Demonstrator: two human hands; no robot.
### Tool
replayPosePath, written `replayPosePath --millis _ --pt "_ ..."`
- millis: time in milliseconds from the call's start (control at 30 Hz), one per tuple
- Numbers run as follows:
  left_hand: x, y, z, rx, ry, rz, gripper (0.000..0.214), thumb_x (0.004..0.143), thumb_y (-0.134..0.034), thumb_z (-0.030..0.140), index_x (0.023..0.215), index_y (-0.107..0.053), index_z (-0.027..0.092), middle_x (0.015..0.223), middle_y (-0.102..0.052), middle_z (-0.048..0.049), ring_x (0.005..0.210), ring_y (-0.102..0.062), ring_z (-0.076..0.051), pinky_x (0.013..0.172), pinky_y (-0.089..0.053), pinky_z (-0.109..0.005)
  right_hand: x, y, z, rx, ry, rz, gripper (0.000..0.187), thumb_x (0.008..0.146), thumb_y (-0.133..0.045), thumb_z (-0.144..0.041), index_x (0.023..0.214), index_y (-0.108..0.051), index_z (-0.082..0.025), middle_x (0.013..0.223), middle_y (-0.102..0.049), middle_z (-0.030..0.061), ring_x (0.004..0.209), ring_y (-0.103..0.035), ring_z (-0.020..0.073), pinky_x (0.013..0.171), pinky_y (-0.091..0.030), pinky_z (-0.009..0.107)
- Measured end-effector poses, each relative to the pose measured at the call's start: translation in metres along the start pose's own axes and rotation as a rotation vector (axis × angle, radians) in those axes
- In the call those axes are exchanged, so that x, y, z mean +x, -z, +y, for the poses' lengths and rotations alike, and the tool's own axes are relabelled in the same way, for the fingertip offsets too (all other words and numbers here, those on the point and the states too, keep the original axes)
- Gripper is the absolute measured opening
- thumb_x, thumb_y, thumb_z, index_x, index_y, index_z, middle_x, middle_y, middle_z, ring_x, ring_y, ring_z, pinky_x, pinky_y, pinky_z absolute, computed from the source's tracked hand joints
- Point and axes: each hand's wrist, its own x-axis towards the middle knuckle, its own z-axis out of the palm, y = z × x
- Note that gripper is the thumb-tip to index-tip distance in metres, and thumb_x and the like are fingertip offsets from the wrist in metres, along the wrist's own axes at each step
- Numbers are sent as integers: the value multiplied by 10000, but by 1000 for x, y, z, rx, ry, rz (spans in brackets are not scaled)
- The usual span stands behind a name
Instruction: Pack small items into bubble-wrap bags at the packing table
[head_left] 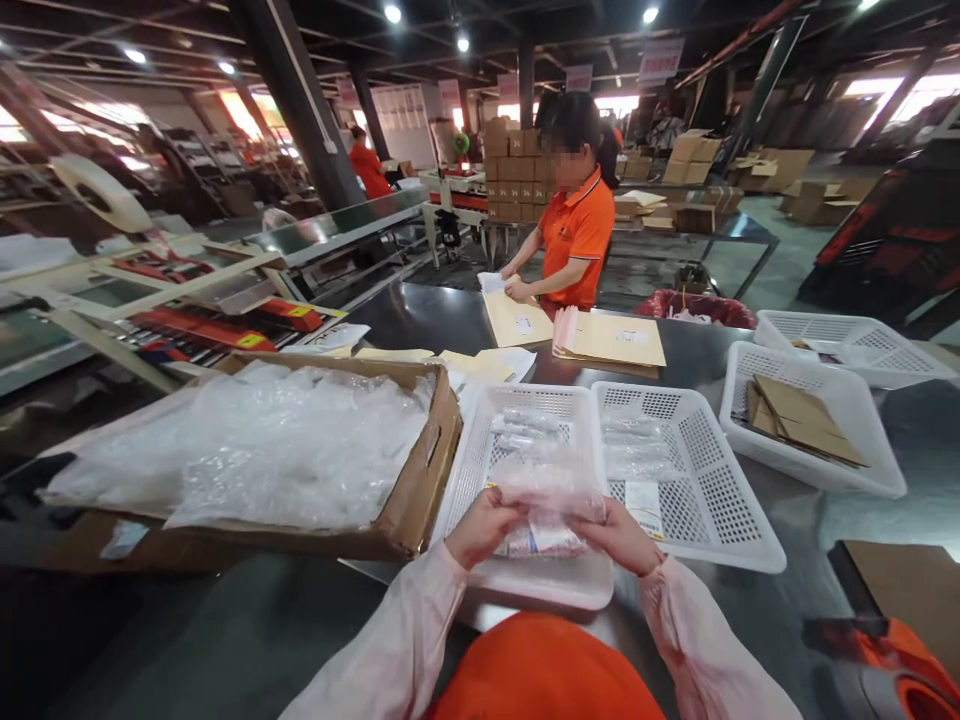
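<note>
Between my two hands is a clear bubble-wrap bag (551,493), stretched sideways above a white plastic basket (469,470). My left hand (486,525) pinches its left end, and my right hand (619,535) grips the right end. Under the bag, clear-wrapped packs (551,540) with some printing lie in the basket; the bag partly hides them. Farther back in the same basket are more clear packs (525,425). Touching it on the right, a second white basket (739,495) holds several clear bubble-wrapped packs (637,445) and a white printed label (643,505).
At left stands a cardboard box (420,470) heaped with clear bubble bags (292,450). Across the dark table, a co-worker (577,240) in orange handles padded envelopes (517,315). A basket with flat cardboard (806,420) is at right. An orange tape dispenser (900,665) sits near right.
</note>
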Motion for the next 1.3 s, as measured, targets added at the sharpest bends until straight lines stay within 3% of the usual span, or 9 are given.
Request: replayPosePath --millis 200,333,467,567,700,833,900,1067,1300 --pt "-14 14 24 361 -209 -249 466 444 -918 388 815 -733 176 1028 -697 -118 1117 -567 -317 1003 -381 -424 -3 -8 6 417 -335 107 428 625 -723 -391 1014 -680 -217 913 -721 50 717 -680 215 559 -556 318" --pt "-18 15 21 582 -423 -180 253 584 -850 286 773 -712 190 908 -663 -92 947 -586 -245 914 -431 -370 -4 -4 11 558 -467 -49 487 641 -691 -412 1065 -651 -177 919 -731 97 802 -710 253 655 -562 341" --pt "-13 19 6 524 -300 -85 215 716 -687 236 909 -762 179 880 -624 -64 868 -574 -194 809 -472 -312 -7 4 6 449 -193 -74 652 589 -784 -423 1178 -615 -200 1249 -649 123 1145 -612 298 984 -473 462" --pt "-10 24 -2 457 -176 -126 234 748 -637 242 928 -772 177 962 -613 -68 864 -583 -182 768 -504 -304 -7 5 0 133 2 -1 624 477 -874 -319 1055 -665 -211 1218 -660 83 1179 -569 280 1078 -386 431" --pt "-14 28 -6 623 -332 -223 318 800 -655 310 1084 -733 190 1238 -580 -118 1094 -571 -240 969 -467 -389 0 -3 8 92 -106 151 317 569 -808 -358 779 -633 -198 855 -695 23 852 -645 207 786 -525 331" --pt "-11 29 -20 1016 -664 -242 356 838 -665 316 1180 -676 217 1210 -648 -128 1138 -547 -256 1030 -420 -448 11 -13 26 395 -387 254 307 582 -770 -339 758 -562 -198 645 -611 -27 576 -609 143 440 -402 209" --pt "4 29 -27 1082 -684 -141 263 911 -549 251 1125 -693 201 1042 -713 -107 1007 -606 -219 937 -484 -393 16 -12 29 526 -479 259 335 619 -756 -370 830 -563 -194 745 -655 8 581 -647 149 433 -413 205" --pt "89 32 -12 1289 -338 203 292 920 -474 154 1112 -693 184 1088 -719 -65 1020 -632 -172 911 -492 -275 16 3 21 531 -444 447 462 664 -765 -438 1022 -551 -241 1042 -636 26 699 -708 161 553 -521 245" --pt "187 53 15 1514 -172 332 259 909 -489 157 1098 -666 165 1128 -625 -146 1149 -530 -267 981 -407 -390 -4 8 33 236 -425 311 487 598 -783 -513 931 -619 -198 830 -642 4 744 -667 158 604 -479 244"
